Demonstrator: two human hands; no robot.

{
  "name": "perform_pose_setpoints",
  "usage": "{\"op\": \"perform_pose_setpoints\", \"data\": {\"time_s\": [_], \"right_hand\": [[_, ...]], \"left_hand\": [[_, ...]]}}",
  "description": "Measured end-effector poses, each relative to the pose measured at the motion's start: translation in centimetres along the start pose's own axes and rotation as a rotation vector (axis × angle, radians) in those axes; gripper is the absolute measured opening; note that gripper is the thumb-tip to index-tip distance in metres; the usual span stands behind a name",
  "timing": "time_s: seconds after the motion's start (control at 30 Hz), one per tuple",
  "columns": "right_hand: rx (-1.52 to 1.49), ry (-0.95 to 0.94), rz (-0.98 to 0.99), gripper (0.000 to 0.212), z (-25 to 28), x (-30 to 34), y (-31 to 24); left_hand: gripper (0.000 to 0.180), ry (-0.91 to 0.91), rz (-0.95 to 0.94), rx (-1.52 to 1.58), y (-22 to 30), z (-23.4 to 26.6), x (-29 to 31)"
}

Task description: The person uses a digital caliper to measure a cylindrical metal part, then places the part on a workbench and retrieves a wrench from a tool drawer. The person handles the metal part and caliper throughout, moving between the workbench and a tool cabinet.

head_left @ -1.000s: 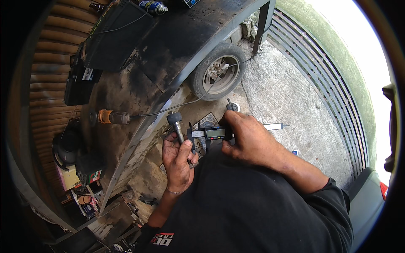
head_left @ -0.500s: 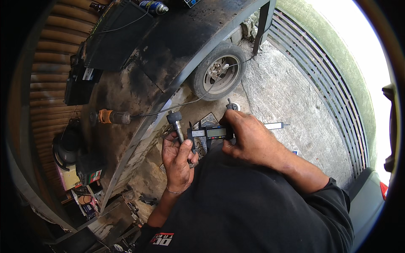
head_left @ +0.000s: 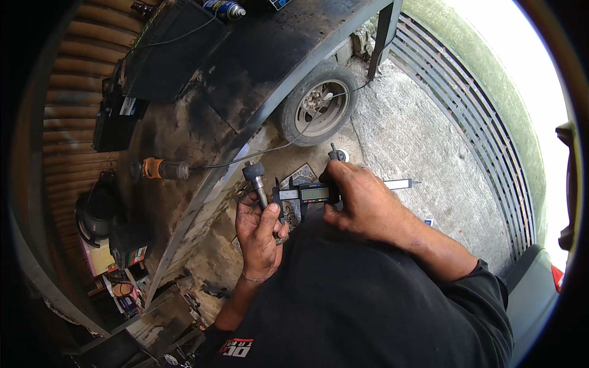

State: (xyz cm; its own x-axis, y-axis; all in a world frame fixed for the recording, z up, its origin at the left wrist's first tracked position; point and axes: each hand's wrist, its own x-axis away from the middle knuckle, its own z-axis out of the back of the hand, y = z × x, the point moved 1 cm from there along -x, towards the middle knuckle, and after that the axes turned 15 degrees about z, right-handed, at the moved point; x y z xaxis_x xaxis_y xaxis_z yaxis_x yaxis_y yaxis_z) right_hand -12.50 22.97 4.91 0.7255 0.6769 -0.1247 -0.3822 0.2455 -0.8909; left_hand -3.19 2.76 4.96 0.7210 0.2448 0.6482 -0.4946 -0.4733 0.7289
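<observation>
You have the stepped metal part (head_left: 254, 178) upright with a slight tilt in your left hand (head_left: 257, 236), its dark, wide head above the fingers and its bright shaft running down into them, thumb laid near the shaft; those fingers are closed round it. Your right hand (head_left: 365, 199) is wrapped about the right end of the slider of the digital caliper (head_left: 315, 194), which lies almost level in front of your shirt (head_left: 380, 276), its beam (head_left: 399, 183) reaching out past your knuckles. The caliper's jaws stand apart with a visible gap between them, the outer one just beside your left thumb. The part is probably solid steel: stiff, dense for its size and likely top-heavy because of that head, so the shaft just under the head looks the surest hold. Any oil on it would make the smooth shaft slippery, though you cannot tell that from here. The caliper should be lighter and rigid, yet more delicate, with its display and thin jaw tips the likeliest to suffer from a knock; take it by the slider body and support the beam, using light thumb pressure.
</observation>
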Motion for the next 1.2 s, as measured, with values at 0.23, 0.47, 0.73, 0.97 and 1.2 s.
{"op": "perform_pose_setpoints", "data": {"time_s": [0.23,0.47,0.73,0.97,1.2], "right_hand": [[0.006,-0.011,-0.007,0.038,0.05,-0.02,-0.03],[-0.004,-0.004,-0.005,0.037,0.12,-0.03,-0.1],[-0.01,0.005,0.005,0.037,-0.01,-0.01,0.05],[0.014,-0.005,-0.013,0.038,0.03,0.02,-0.2],[-0.003,-0.065,0.052,0.042,0.85,0.12,-0.01]], "left_hand": [[0.034,-0.003,-0.005,0.0,-0.06,0.01,-0.07],[0.034,-0.008,-0.017,0.0,-0.12,0.01,-0.1],[0.033,-0.002,-0.017,0.007,-0.15,0.08,-0.14],[0.033,-0.002,-0.017,0.006,-0.09,0.11,-0.07],[0.032,0.004,-0.016,0.013,-0.18,0.32,-0.23]]}}
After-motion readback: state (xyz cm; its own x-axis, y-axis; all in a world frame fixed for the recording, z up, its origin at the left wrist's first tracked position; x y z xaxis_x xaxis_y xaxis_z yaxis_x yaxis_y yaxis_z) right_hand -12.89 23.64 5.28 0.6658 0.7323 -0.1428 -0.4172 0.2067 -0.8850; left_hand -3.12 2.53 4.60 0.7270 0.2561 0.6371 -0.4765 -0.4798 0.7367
